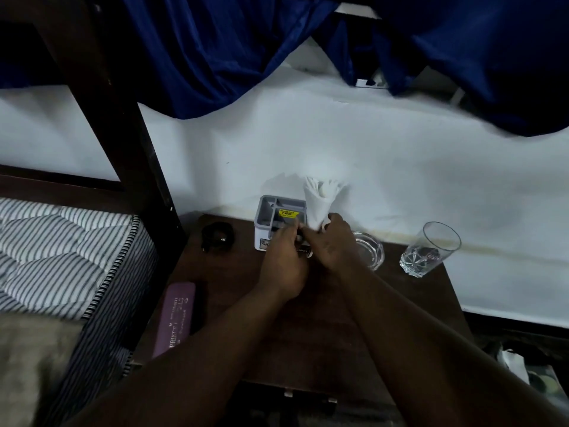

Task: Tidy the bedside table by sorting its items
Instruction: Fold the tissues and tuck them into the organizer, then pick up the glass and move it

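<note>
- Count on the table (228, 272): one grey organizer (278, 215) with a yellow sticker, one white napkin cone (318, 201), one ashtray (371, 251), one glass (431, 249), one black gadget (217, 237), and one pink case (175, 318).
- There's also one small dark item (304, 251) between the hands, too blurry to say what it is.
- Both forearms come in from the bottom and meet near the back middle of the table, right in front of the organizer.
- Left hand (283, 263): fingers curled, tips pinching the dark item just at the organizer's front wall.
- Right hand (332, 245): back of the hand faces up, with a finger reaching left to the same item. Honestly can't tell if it's gripping or only touching. It sits against the base of the napkin.
- Edges: organizer and napkin are at the back by the white wall (369, 149), napkin just right of the organizer.
- The ashtray is just right of the right hand. The glass stands upright near the back right corner.
- The gadget is back left, apart from the organizer. The case lies along the left edge beside the mattress (61, 248).
- Open wood shows in the middle and front, between and under the arms.
</note>
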Action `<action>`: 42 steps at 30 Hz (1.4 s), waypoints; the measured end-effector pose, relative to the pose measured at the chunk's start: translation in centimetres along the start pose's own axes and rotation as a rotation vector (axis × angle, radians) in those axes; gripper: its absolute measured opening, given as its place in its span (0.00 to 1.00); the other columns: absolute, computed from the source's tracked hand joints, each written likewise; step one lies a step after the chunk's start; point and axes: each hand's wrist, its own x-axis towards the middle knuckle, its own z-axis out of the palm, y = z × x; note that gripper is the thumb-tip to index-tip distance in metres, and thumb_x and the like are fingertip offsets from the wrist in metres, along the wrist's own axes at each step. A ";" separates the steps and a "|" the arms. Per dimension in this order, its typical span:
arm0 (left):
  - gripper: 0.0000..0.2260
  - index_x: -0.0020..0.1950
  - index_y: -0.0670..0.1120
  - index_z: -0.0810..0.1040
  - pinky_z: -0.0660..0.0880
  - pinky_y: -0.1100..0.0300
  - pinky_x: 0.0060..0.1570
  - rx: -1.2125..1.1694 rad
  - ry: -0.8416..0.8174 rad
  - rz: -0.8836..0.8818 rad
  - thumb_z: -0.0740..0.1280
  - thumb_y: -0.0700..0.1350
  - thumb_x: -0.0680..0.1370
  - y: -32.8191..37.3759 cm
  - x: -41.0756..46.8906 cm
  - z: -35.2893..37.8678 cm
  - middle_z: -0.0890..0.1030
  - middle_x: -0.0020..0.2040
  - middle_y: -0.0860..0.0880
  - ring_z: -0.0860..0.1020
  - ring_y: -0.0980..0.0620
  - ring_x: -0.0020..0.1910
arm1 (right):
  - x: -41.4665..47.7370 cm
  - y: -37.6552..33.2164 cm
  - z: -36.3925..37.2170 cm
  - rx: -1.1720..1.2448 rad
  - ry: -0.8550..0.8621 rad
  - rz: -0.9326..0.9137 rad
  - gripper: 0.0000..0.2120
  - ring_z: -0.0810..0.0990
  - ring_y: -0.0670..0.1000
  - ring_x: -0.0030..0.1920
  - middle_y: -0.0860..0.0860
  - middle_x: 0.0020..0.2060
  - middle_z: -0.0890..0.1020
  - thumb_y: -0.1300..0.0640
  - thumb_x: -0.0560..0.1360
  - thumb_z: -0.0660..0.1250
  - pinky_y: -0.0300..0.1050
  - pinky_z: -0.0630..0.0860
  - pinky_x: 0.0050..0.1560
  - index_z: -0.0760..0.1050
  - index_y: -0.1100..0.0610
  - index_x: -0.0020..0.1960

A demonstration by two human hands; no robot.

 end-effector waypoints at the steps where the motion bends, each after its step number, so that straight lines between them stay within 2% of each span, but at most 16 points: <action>1: 0.29 0.68 0.42 0.76 0.77 0.46 0.62 0.023 0.005 0.002 0.58 0.50 0.69 0.3 -0.3 -0.1 0.82 0.61 0.45 0.80 0.46 0.60 | -0.2 0.1 -0.3 0.010 -0.013 0.006 0.49 0.81 0.60 0.59 0.57 0.58 0.81 0.27 0.57 0.68 0.58 0.79 0.57 0.70 0.58 0.67; 3: 0.30 0.71 0.43 0.75 0.76 0.48 0.62 0.093 0.014 -0.015 0.59 0.52 0.71 0.7 -0.7 -0.3 0.81 0.62 0.45 0.79 0.46 0.61 | -0.8 0.1 -1.0 0.021 -0.048 0.009 0.56 0.80 0.59 0.61 0.57 0.61 0.80 0.25 0.54 0.68 0.57 0.78 0.60 0.67 0.59 0.72; 5: 0.24 0.71 0.43 0.75 0.75 0.51 0.63 0.109 0.060 -0.039 0.65 0.43 0.74 1.3 -1.3 -0.3 0.82 0.61 0.45 0.79 0.46 0.61 | -1.5 0.4 -1.8 0.022 -0.072 0.008 0.55 0.78 0.57 0.65 0.56 0.65 0.78 0.29 0.58 0.74 0.54 0.76 0.62 0.64 0.59 0.75; 7: 0.25 0.70 0.43 0.76 0.75 0.54 0.63 0.090 0.114 -0.036 0.65 0.32 0.73 2.3 -2.0 -0.1 0.82 0.60 0.45 0.79 0.47 0.61 | -2.2 1.0 -2.5 0.018 -0.067 0.002 0.52 0.74 0.57 0.69 0.56 0.70 0.75 0.35 0.63 0.77 0.54 0.73 0.66 0.61 0.58 0.77; 9: 0.25 0.69 0.45 0.77 0.76 0.55 0.62 0.059 0.129 -0.034 0.65 0.29 0.73 3.4 -2.8 0.3 0.82 0.60 0.47 0.80 0.50 0.59 | -2.8 1.7 -3.5 0.020 -0.039 -0.006 0.51 0.73 0.57 0.71 0.57 0.71 0.74 0.36 0.64 0.78 0.55 0.71 0.69 0.61 0.57 0.78; 14: 0.25 0.68 0.47 0.78 0.79 0.53 0.62 0.010 0.101 0.041 0.65 0.29 0.74 6.7 -3.6 2.2 0.82 0.59 0.48 0.82 0.53 0.58 | -4.7 2.7 -8.1 0.111 0.055 -0.065 0.42 0.78 0.53 0.63 0.53 0.64 0.77 0.44 0.67 0.79 0.46 0.73 0.61 0.66 0.56 0.75; 18: 0.25 0.71 0.44 0.78 0.72 0.69 0.62 0.020 -0.020 0.057 0.62 0.28 0.76 10.8 -3.9 4.7 0.83 0.64 0.47 0.80 0.54 0.62 | -5.9 4.0 -12.1 0.170 0.102 -0.104 0.31 0.80 0.51 0.58 0.51 0.60 0.79 0.46 0.70 0.76 0.49 0.78 0.58 0.71 0.53 0.69; 20: 0.23 0.72 0.44 0.77 0.68 0.71 0.60 0.028 -0.108 0.034 0.63 0.31 0.78 12.4 -3.9 6.3 0.82 0.65 0.49 0.78 0.56 0.62 | -6.1 5.2 -14.0 0.199 0.115 -0.094 0.26 0.81 0.50 0.53 0.50 0.56 0.80 0.47 0.72 0.76 0.43 0.78 0.51 0.74 0.53 0.65; 22: 0.23 0.72 0.43 0.76 0.72 0.65 0.62 -0.022 -0.188 -0.038 0.65 0.34 0.77 13.4 -3.7 8.0 0.82 0.61 0.50 0.80 0.53 0.61 | -6.1 6.8 -15.7 0.212 0.142 -0.071 0.23 0.81 0.48 0.51 0.48 0.51 0.80 0.48 0.71 0.77 0.35 0.74 0.44 0.74 0.54 0.62; 24: 0.27 0.72 0.45 0.76 0.77 0.53 0.66 -0.073 -0.212 -0.103 0.66 0.41 0.71 13.7 -3.6 9.6 0.83 0.61 0.49 0.82 0.50 0.60 | -5.8 8.7 -17.1 0.199 0.196 -0.040 0.23 0.81 0.49 0.49 0.48 0.48 0.79 0.50 0.70 0.78 0.38 0.74 0.44 0.74 0.53 0.60; 25: 0.29 0.72 0.46 0.76 0.78 0.51 0.65 -0.080 -0.224 -0.123 0.66 0.43 0.70 13.5 -3.4 10.4 0.83 0.62 0.49 0.83 0.50 0.59 | -5.5 9.7 -17.6 0.191 0.225 -0.025 0.23 0.82 0.50 0.49 0.48 0.49 0.80 0.52 0.69 0.78 0.41 0.76 0.47 0.73 0.53 0.60; 29: 0.27 0.75 0.47 0.73 0.77 0.63 0.53 -0.080 -0.304 -0.177 0.66 0.32 0.76 13.1 -2.7 13.2 0.81 0.63 0.50 0.79 0.54 0.55 | -3.8 13.2 -18.7 0.157 0.279 0.037 0.29 0.83 0.54 0.51 0.53 0.53 0.81 0.57 0.67 0.80 0.46 0.77 0.52 0.72 0.55 0.64; 33: 0.30 0.80 0.47 0.66 0.74 0.60 0.62 0.007 -0.357 -0.185 0.63 0.33 0.78 12.1 -0.6 15.6 0.76 0.72 0.49 0.76 0.52 0.66 | -1.5 15.2 -18.7 0.130 0.280 0.058 0.41 0.80 0.56 0.59 0.56 0.61 0.77 0.57 0.64 0.82 0.48 0.77 0.59 0.67 0.56 0.72; 36: 0.32 0.80 0.51 0.65 0.75 0.53 0.68 0.007 -0.367 -0.209 0.67 0.37 0.78 11.0 1.3 17.1 0.72 0.76 0.52 0.75 0.50 0.71 | 0.1 16.1 -18.3 0.142 0.215 0.056 0.47 0.78 0.55 0.63 0.56 0.68 0.73 0.58 0.64 0.83 0.51 0.75 0.64 0.63 0.57 0.77; 40: 0.32 0.80 0.49 0.65 0.76 0.49 0.68 -0.028 -0.355 -0.218 0.67 0.35 0.78 10.1 3.0 18.0 0.72 0.76 0.50 0.75 0.49 0.70 | 1.7 17.0 -17.9 0.168 0.155 0.055 0.45 0.78 0.54 0.64 0.53 0.71 0.73 0.59 0.65 0.83 0.53 0.74 0.68 0.64 0.56 0.76; 42: 0.30 0.77 0.50 0.71 0.77 0.47 0.67 -0.043 -0.348 -0.213 0.68 0.35 0.76 9.7 3.4 18.2 0.75 0.74 0.50 0.77 0.49 0.69 | 2.2 17.6 -17.5 0.167 0.135 0.049 0.41 0.79 0.54 0.63 0.49 0.65 0.77 0.58 0.64 0.83 0.56 0.75 0.66 0.67 0.56 0.72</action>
